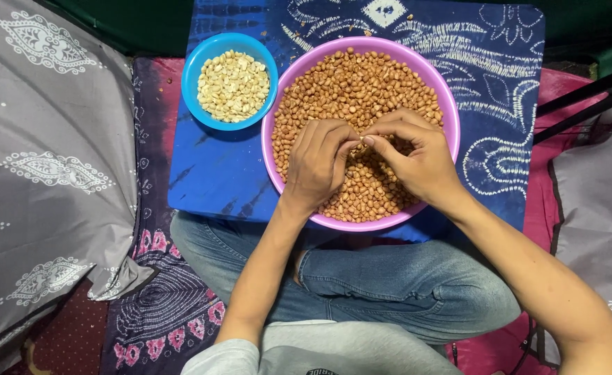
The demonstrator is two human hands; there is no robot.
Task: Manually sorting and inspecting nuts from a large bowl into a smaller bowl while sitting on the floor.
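Note:
A pink bowl (450,118) full of brown-skinned peanuts (354,83) rests on a blue patterned board (216,173) across my lap. Both hands hover over its near half. My left hand (320,163) and my right hand (410,153) meet fingertip to fingertip, pinching a single peanut (360,141) between them. To the left stands a smaller blue bowl (193,69) holding pale, skinless peanuts (233,85).
A grey patterned pillow (42,173) lies at the left, another grey cushion (598,187) at the right. My crossed legs in jeans (389,285) sit under the board, on a pink and purple patterned mat (160,305).

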